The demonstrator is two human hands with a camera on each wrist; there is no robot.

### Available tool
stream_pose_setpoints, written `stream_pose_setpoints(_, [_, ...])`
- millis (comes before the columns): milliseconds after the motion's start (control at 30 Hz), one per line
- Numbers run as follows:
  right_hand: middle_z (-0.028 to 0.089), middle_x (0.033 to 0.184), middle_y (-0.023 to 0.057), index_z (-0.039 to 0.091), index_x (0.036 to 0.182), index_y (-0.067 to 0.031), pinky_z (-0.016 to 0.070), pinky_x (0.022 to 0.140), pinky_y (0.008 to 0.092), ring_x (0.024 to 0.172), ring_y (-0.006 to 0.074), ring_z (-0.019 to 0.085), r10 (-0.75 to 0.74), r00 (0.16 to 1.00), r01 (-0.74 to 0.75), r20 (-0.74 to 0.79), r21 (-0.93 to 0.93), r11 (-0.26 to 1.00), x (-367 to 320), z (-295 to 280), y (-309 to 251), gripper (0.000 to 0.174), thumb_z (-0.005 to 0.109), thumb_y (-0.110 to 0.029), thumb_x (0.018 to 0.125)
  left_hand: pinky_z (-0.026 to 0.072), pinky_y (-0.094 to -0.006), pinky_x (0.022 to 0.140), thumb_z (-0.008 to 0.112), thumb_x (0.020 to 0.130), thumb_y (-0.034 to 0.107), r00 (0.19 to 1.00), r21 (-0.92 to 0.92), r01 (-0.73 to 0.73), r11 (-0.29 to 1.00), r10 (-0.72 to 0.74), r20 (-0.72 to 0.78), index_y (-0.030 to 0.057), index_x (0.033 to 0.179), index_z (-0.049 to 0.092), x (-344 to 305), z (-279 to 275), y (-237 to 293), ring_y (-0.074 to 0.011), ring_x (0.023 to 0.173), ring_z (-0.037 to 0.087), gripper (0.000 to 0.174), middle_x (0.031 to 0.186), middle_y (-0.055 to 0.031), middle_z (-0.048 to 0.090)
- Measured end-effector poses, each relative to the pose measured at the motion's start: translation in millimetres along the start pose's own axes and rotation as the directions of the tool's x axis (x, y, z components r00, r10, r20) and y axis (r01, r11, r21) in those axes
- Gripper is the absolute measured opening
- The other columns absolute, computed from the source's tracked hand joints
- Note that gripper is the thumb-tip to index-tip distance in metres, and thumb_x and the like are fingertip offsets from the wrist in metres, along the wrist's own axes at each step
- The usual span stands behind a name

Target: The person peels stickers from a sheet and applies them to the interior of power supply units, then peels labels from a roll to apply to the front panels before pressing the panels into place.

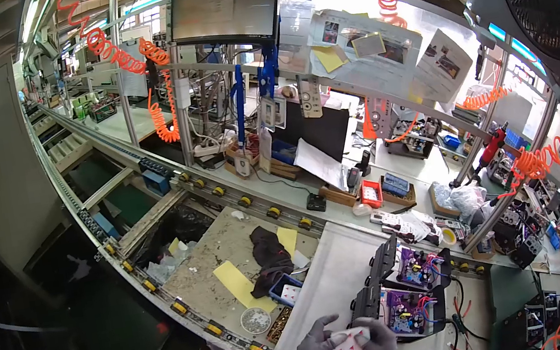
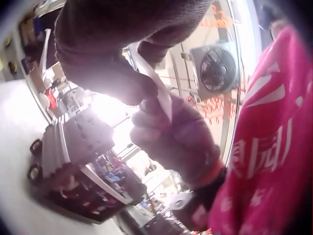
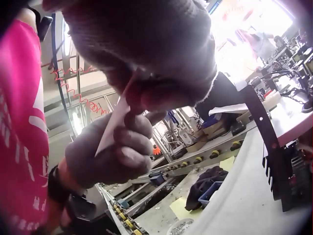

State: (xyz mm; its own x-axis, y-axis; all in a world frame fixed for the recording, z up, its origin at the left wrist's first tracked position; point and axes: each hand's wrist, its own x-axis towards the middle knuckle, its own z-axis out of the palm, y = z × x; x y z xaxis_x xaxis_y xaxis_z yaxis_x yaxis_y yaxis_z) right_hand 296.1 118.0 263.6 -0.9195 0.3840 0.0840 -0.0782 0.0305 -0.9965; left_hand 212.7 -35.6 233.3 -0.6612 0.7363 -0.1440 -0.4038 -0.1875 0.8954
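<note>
Both hands wear grey gloves and meet at a small white sheet with red triangle marks (image 1: 349, 343), close to the body. My left hand (image 1: 313, 347) pinches its left side. On the other side my right hand (image 1: 381, 345) grips it between thumb and fingers. Edge-on, the sheet (image 2: 155, 83) shows as a thin white strip in the left wrist view, and the sheet (image 3: 115, 122) looks similar in the right wrist view. Just beyond the hands lie two black-cased units with purple circuit boards, a nearer unit (image 1: 408, 312) and a farther unit (image 1: 418, 264).
Left of the work surface (image 1: 330, 269), a blue bin (image 1: 275, 290) holds white pieces with red marks. Beside it are a round tub of small parts (image 1: 255, 320), a dark cloth (image 1: 268, 258) and yellow paper (image 1: 235, 283). A roller conveyor rail (image 1: 244, 200) runs behind. Black cables (image 1: 455, 330) trail right.
</note>
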Motion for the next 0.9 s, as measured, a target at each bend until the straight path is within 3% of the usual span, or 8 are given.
stream_pose_setpoints(33, [0.061,0.102,0.0088,0.058,0.108,0.0033,0.0446,0.085,0.0271,0.095,0.0157,0.057,-0.031,0.999,0.029,-0.013,-0.073,0.997,3,2,-5,0.030,0.063,0.002,0.078,0.0479,-0.0261,0.080,0.066,0.085,0.019,0.990,-0.088,-0.128,0.988,0.133,0.054,0.0074,0.135,0.037,-6,6,0,-0.0127,0.097,0.057,0.059,0.111,-0.0110,0.059])
stream_pose_setpoints(167, [0.060,0.110,0.0122,0.055,0.115,0.0044,0.0427,0.091,0.0291,0.104,0.0191,0.056,-0.050,0.999,0.051,0.017,-0.079,0.996,5,-1,-12,0.037,0.063,-0.002,0.080,0.0479,-0.0259,0.084,0.064,0.085,0.008,0.884,0.383,-0.458,0.802,0.456,0.102,0.0063,0.124,0.051,-5,16,5,-0.0118,0.101,0.057,0.041,0.116,-0.0056,0.058])
stream_pose_setpoints(267, [0.059,0.110,0.0144,0.057,0.115,0.0006,0.0442,0.089,0.0311,0.105,0.0235,0.056,-0.129,0.984,0.158,0.127,-0.258,0.953,3,-13,-22,0.043,0.069,-0.011,0.075,0.0478,-0.0230,0.081,0.062,0.085,0.004,0.972,0.136,-0.236,0.962,0.231,0.052,0.0052,0.123,0.052,-4,19,6,-0.0092,0.097,0.057,0.039,0.114,-0.0040,0.058])
stream_pose_setpoints(400, [0.062,0.100,0.0146,0.062,0.107,-0.0037,0.0476,0.081,0.0322,0.095,0.0260,0.061,-0.212,0.945,0.307,0.249,-0.452,0.838,1,-28,-35,0.038,0.070,-0.013,0.071,0.0491,-0.0223,0.077,0.062,0.085,0.004,0.990,0.116,-0.086,0.990,0.071,0.125,0.0042,0.125,0.050,-3,24,11,-0.0080,0.092,0.056,0.041,0.112,-0.0026,0.058])
stream_pose_setpoints(467, [0.064,0.093,0.0140,0.064,0.103,-0.0028,0.0480,0.077,0.0317,0.089,0.0244,0.063,-0.122,0.969,0.223,0.217,-0.545,0.808,-9,-38,-35,0.034,0.069,-0.010,0.070,0.0502,-0.0227,0.073,0.062,0.085,0.005,0.979,0.036,-0.183,0.982,0.179,0.093,0.0045,0.128,0.046,0,33,7,-0.0083,0.091,0.056,0.046,0.108,-0.0025,0.058])
stream_pose_setpoints(600, [0.062,0.077,0.0093,0.064,0.096,-0.0005,0.0448,0.063,0.0277,0.068,0.0145,0.056,-0.277,0.961,0.243,-0.011,-0.450,0.859,-11,-48,-31,0.025,0.062,-0.004,0.071,0.0507,-0.0252,0.067,0.066,0.082,0.008,0.929,0.243,-0.333,0.911,0.361,-0.082,0.0030,0.118,0.043,2,47,12,-0.0118,0.082,0.056,0.044,0.100,-0.0069,0.055])
stream_pose_setpoints(733, [0.060,0.073,0.0028,0.065,0.093,-0.0017,0.0418,0.059,0.0246,0.066,0.0070,0.051,-0.151,0.986,0.122,-0.076,-0.296,0.947,-18,-58,-35,0.016,0.065,-0.010,0.079,0.0517,-0.0237,0.067,0.063,0.082,0.004,0.966,0.054,-0.255,0.966,0.257,-0.039,0.0012,0.110,0.050,-2,69,30,-0.0090,0.078,0.058,0.031,0.116,-0.0091,0.054])
stream_pose_setpoints(900, [0.062,0.075,0.0020,0.067,0.093,-0.0033,0.0427,0.060,0.0237,0.068,0.0068,0.052,-0.086,0.994,0.082,-0.069,-0.053,0.995,-27,-63,-22,0.016,0.067,-0.013,0.080,0.0506,-0.0214,0.063,0.061,0.086,0.007,0.991,0.078,-0.135,0.988,0.133,0.023,-0.0018,0.098,0.059,8,78,24,-0.0084,0.071,0.058,0.015,0.099,-0.0085,0.061])
